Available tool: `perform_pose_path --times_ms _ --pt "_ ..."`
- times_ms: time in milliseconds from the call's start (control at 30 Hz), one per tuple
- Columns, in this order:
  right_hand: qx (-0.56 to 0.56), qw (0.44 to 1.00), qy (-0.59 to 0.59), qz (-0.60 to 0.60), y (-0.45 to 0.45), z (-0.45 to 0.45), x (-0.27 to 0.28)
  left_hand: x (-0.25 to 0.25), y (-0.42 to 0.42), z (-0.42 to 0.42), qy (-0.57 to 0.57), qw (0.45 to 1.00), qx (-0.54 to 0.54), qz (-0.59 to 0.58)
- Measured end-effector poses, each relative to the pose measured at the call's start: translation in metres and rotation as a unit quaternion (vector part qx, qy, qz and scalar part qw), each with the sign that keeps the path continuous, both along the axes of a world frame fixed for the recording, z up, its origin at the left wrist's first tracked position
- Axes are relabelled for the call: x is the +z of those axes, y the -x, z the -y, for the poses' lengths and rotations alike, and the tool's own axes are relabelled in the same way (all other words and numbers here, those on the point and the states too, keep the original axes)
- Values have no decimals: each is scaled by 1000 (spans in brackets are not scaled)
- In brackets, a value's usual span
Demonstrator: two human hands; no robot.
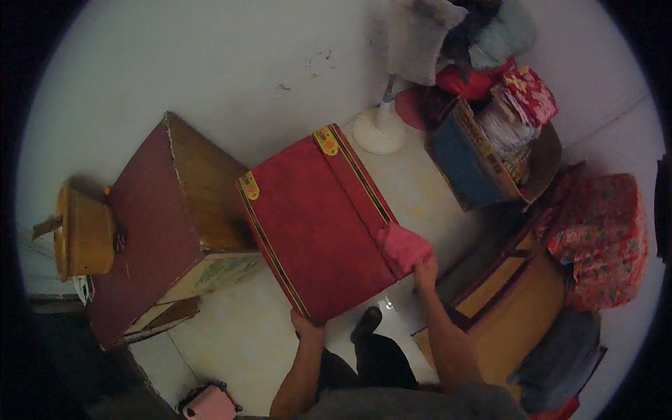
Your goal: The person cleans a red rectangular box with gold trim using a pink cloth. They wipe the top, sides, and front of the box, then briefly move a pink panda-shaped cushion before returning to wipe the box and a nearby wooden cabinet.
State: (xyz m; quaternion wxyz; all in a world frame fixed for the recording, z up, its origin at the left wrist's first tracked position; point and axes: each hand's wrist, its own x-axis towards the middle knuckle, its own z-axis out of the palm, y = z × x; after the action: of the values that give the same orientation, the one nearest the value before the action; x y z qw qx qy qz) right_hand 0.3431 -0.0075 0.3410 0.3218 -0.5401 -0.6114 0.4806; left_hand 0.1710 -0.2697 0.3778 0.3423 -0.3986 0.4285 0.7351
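A large red box (315, 226), flat-topped with dark and gold stripes and two yellow ornamental patches, is held tilted in front of me. My left hand (308, 324) grips its near left corner, with the fingers partly hidden beneath. At the near right corner, my right hand (426, 270) holds a pink cloth (405, 247) against the box, and the cloth lies over part of the top and edge. Whether the right hand also supports the box from below cannot be seen.
A maroon-topped cabinet (152, 226) with a yellow bucket (86, 231) stands left. Beyond are a white round stand base (380, 131) and a cardboard box (462, 163) of folded things. A wooden bed frame (517, 310) with a floral bundle (604, 241) is right; a pink item (211, 404) lies near left.
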Motion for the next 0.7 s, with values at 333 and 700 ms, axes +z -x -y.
perform_pose_path --times_ms 333,700 --pt "-117 993 -7 20 64 -35 3 -31 18 -30 -7 996 72 -61" --pt "-67 988 -124 69 210 -91 -12 -17 206 -109 65 993 66 -76"
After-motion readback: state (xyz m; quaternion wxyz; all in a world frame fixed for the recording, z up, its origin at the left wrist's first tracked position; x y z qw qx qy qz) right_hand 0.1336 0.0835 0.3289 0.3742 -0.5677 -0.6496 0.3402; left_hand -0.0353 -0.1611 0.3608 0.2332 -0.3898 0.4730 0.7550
